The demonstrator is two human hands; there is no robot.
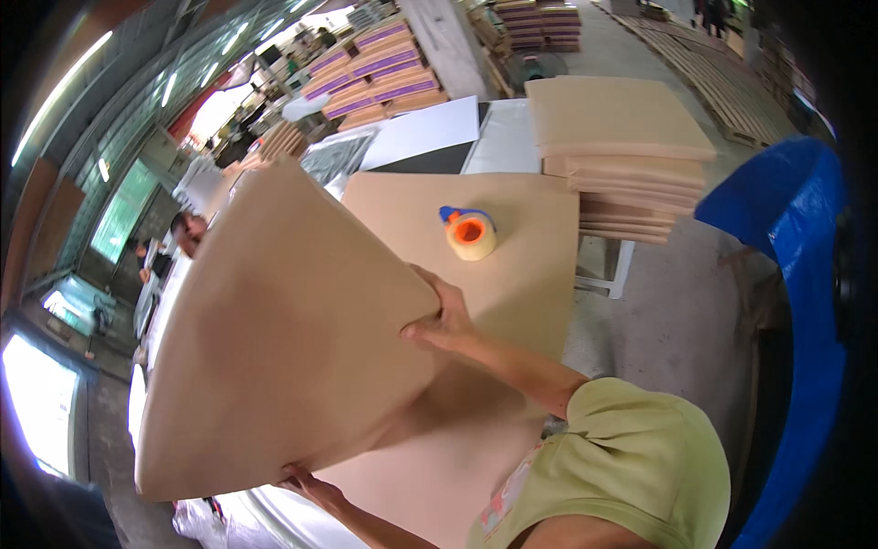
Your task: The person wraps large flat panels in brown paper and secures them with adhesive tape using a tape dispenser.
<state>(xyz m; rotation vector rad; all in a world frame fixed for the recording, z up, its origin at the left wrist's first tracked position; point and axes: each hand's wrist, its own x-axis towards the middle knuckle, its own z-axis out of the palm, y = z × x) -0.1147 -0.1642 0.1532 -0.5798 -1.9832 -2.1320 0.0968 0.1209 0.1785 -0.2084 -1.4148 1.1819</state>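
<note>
A large flat panel wrapped in brown paper (293, 320) is tilted up off the table toward the left. My right hand (444, 316) grips its right edge, thumb on the near face. Lower down, my left hand (315, 489) is closed on the panel's bottom edge; the fingers behind it are hidden. Underneath lies a broad sheet of brown paper (535, 311) spread over the table. On that sheet, beyond my right hand, stands a roll of clear tape (474, 240) with an orange core and a blue dispenser.
Several brown-wrapped panels are stacked (622, 119) on a stand at the far right. A white board (425, 133) lies at the table's back. Blue plastic sheeting (777, 201) hangs at right. Another person (187, 231) is beyond the panel, left. Cartons (380, 73) are piled behind.
</note>
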